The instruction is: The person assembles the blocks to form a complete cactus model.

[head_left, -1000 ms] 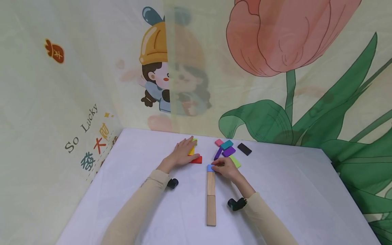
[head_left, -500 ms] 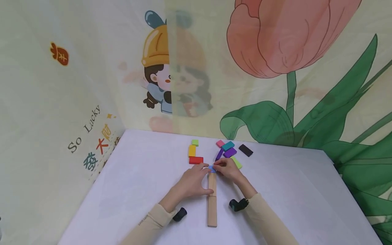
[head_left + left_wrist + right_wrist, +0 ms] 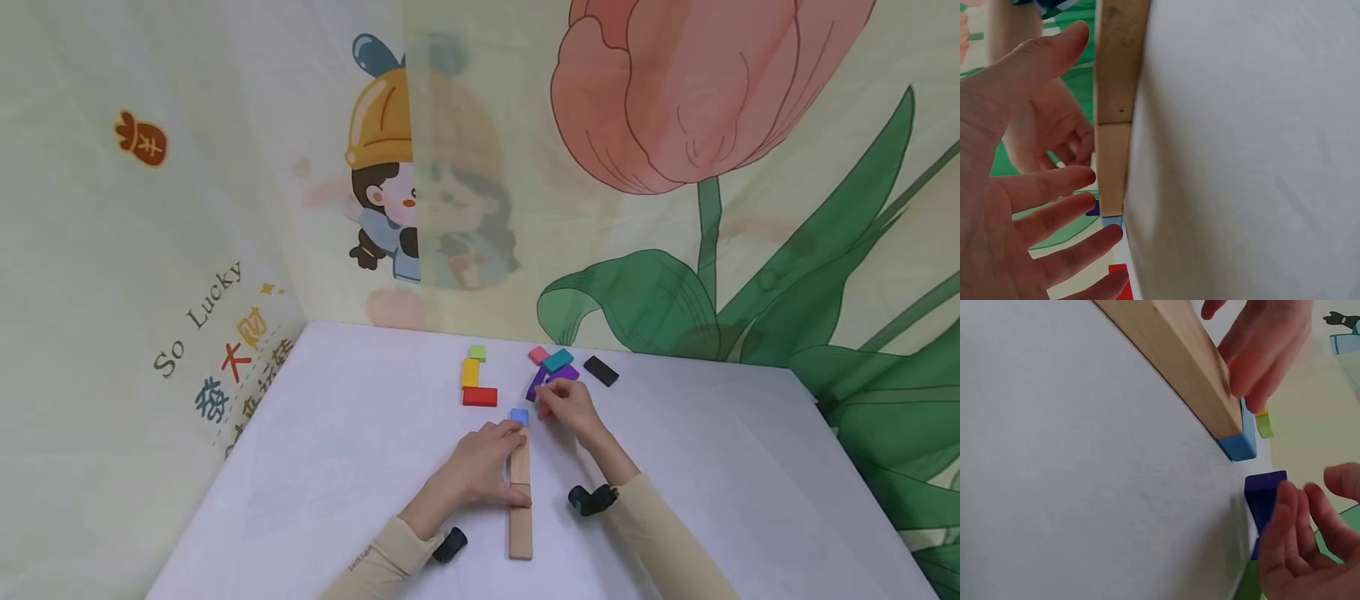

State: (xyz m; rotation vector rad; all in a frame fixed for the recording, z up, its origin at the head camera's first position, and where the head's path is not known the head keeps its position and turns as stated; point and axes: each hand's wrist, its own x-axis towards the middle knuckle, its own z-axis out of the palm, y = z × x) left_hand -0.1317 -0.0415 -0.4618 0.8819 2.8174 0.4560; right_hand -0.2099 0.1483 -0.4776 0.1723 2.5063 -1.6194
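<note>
Two wooden blocks lie end to end, with a small blue block at the far end of the row. My left hand is over the row's left side, thumb and fingers spread; its fingertips overlap the wood in the head view. Nothing is in its grasp in the left wrist view. To the right of the blue block, my right hand hovers near a purple block, fingers slightly bent and thumb apart, holding nothing. A lime-green block is hidden behind this hand in the head view.
Red, yellow and light green blocks lie at back left of the row. Pink, teal and purple pieces cluster at back right, beside a black block. A printed curtain borders the white table.
My left hand has come from the red and yellow blocks toward me, to the wooden row. My right hand has let go of the blue block and shifted slightly right.
</note>
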